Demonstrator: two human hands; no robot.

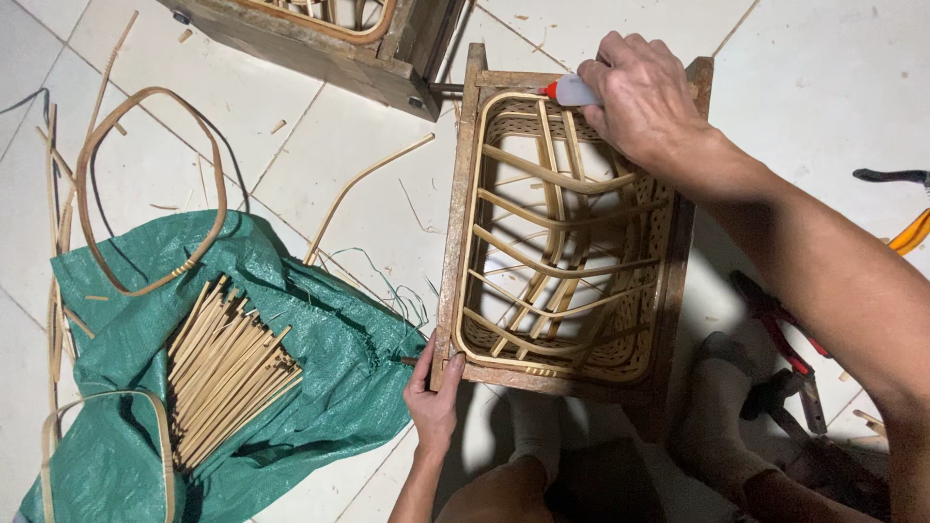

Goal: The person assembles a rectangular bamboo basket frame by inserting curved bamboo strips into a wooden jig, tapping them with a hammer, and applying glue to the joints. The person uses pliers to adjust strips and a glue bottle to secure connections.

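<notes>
Looking down through the head camera, I see a rattan basket (562, 242) seated inside a rectangular wooden frame (455, 223) at the centre of the white tiled floor (823, 77).

Right hand (644, 102): positioned at the far end of the frame, over the basket rim. The fingers are curled together and clamped around a small glue bottle (573, 91) with a white body and a red tip. The tip points left and sits at the far rim of the basket; I cannot tell whether it touches.

Left hand (434, 397): positioned at the near left corner of the frame. The thumb rests on the top edge of the frame and the remaining fingers wrap the outer side, pressed together.

Surroundings:
- Left of the frame, a green woven sack (320, 378) lies spread on the floor. A bundle of short cut cane sticks (228, 373) rests on it.
- Far left, a bent rattan hoop (145, 184) lies partly on the sack, partly on the tiles.
- A loose curved cane strip (363, 189) lies between the hoop and the frame.
- At the far edge, a second wooden frame (320, 44) is partly in view.
- On the right, red-handled pliers (780, 334) lie beside my forearm.
</notes>
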